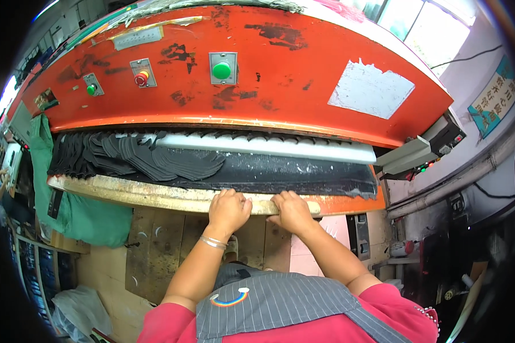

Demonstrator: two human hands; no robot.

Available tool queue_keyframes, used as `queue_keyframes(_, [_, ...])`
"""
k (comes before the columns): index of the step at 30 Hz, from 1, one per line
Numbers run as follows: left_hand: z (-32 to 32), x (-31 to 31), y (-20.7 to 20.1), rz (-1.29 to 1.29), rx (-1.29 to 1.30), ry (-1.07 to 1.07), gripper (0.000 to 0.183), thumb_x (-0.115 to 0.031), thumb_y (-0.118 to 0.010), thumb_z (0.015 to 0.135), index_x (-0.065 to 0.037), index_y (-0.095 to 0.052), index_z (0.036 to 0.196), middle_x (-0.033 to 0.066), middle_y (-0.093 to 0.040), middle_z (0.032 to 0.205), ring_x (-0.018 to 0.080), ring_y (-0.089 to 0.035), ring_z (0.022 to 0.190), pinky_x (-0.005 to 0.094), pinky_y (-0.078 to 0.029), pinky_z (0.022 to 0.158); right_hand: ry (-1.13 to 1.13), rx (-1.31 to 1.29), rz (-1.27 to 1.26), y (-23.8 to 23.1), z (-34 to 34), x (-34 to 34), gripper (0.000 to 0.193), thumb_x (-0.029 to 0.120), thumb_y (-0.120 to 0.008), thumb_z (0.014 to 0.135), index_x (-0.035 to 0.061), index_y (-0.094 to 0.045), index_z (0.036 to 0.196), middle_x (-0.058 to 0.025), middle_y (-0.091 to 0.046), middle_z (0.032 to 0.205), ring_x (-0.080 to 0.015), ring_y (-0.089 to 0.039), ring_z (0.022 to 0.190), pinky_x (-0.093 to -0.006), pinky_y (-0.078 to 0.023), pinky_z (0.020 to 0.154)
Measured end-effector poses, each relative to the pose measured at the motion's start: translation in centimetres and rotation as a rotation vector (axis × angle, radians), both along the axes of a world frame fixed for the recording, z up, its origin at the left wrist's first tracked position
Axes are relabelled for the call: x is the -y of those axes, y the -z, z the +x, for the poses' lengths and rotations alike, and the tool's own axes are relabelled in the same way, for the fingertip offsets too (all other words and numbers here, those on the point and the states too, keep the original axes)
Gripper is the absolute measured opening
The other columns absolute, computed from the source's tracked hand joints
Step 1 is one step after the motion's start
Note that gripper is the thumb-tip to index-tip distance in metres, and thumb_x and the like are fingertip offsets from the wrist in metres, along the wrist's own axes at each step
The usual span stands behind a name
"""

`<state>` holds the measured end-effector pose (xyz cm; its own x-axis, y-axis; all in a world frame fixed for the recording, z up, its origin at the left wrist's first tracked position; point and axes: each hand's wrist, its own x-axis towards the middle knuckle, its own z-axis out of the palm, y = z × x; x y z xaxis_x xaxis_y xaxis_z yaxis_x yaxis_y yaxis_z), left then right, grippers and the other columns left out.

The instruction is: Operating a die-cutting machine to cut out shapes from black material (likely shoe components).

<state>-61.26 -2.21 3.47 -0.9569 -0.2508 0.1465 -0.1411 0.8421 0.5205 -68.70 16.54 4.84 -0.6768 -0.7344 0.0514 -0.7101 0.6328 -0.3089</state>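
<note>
My left hand (229, 211) and my right hand (292, 212) are closed over a worn, cream-coloured front rail (149, 194) of a large orange machine, a short gap between them. Just beyond the rail lies a black sheet (303, 171) specked with white bits. On its left half, dark grey curved cut pieces (177, 163) lie fanned out in overlapping stacks. A long white board (326, 150) runs behind the sheet, under the machine's orange front panel (292, 74). A row of dark curved shapes shows along the board's back edge; what they are, I cannot tell.
The panel carries a large green button (221, 70), a red button (142, 78) and a smaller green button (91, 90). A grey control box (407, 157) juts out at right. Green cloth (94, 220) hangs at left. Wooden boards (154, 251) cover the floor beneath.
</note>
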Motion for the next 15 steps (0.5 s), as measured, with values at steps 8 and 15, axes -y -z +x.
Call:
queue_keyframes(8, [0.4,1.8,-0.3,0.282,0.237,0.171,0.031,-0.032,-0.059,0.086,-0.005,-0.071,0.073,0.0153,-0.064,0.074,0.0347,-0.061,0.079,0.0428,-0.049,0.075,-0.288,0.226,0.077,-3.0,-5.8,1.6,0.036,0.025,-0.068,0.078,0.0045,-0.065,0.107,-0.0163,-0.066,0.099,-0.0345,-0.063,0.096,-0.0431,-0.051,0.082])
queue_keyframes(15, [-4.0,-1.6,1.8,-0.067,-0.080,0.123,0.061,-0.025,-0.065,0.083,0.003,-0.046,0.134,0.0176,-0.046,0.140,0.0310,-0.038,0.135,0.0444,-0.027,0.113,-0.653,-0.293,0.211,-0.5,-13.0,6.2,0.025,0.007,-0.060,0.073,0.0025,-0.064,0.097,-0.0131,-0.062,0.095,-0.0311,-0.061,0.094,-0.0414,-0.049,0.083])
